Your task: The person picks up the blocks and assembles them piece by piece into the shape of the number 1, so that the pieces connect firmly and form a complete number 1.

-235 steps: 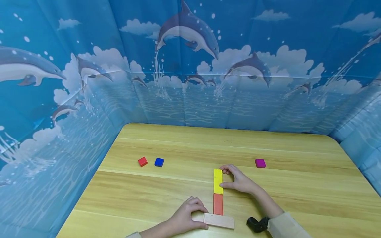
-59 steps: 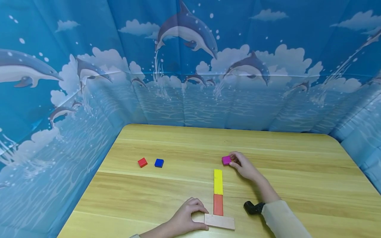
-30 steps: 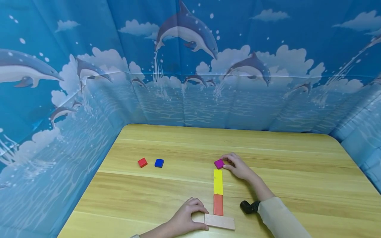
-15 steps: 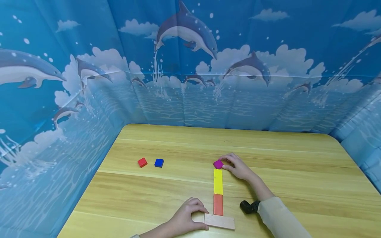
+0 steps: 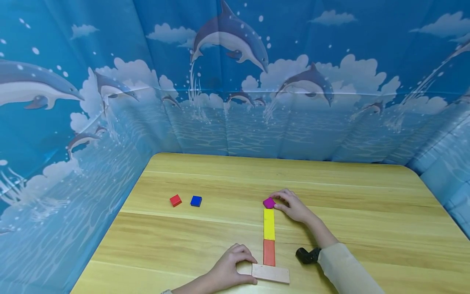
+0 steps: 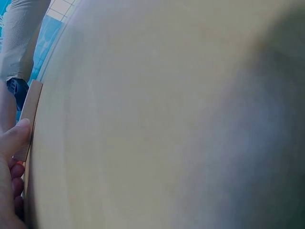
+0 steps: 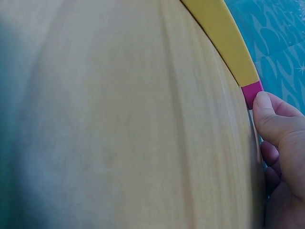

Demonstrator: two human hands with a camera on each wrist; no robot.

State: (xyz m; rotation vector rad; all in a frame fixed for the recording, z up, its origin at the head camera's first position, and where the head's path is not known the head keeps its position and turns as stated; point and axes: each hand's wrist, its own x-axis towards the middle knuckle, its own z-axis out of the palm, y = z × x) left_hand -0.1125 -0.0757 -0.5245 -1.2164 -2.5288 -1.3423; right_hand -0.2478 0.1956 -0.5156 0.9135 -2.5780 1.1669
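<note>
In the head view, my right hand (image 5: 293, 206) pinches a small magenta block (image 5: 269, 203) at the far end of a yellow block (image 5: 269, 224). Turned at an angle, the magenta block sits right against the yellow end. The right wrist view shows my thumb (image 7: 263, 101) on the magenta block's side. Nearer to me, an orange-red block (image 5: 269, 252) continues the line down to a pale wooden block (image 5: 271, 273) lying crosswise. My left hand (image 5: 231, 267) grips the left end of that pale block between thumb and fingers; the left wrist view shows the thumb (image 6: 16, 136) against it.
A red block (image 5: 176, 200) and a blue block (image 5: 196, 201) lie at the left of the wooden table (image 5: 349, 183). A black device (image 5: 307, 255) sits at the right wrist. A blue curtain with dolphins (image 5: 235, 122) surrounds the table's back and sides.
My right hand has let go of the yellow block, taken the magenta block from the right and moved it left to the yellow end, turning it. My left hand has stayed put.
</note>
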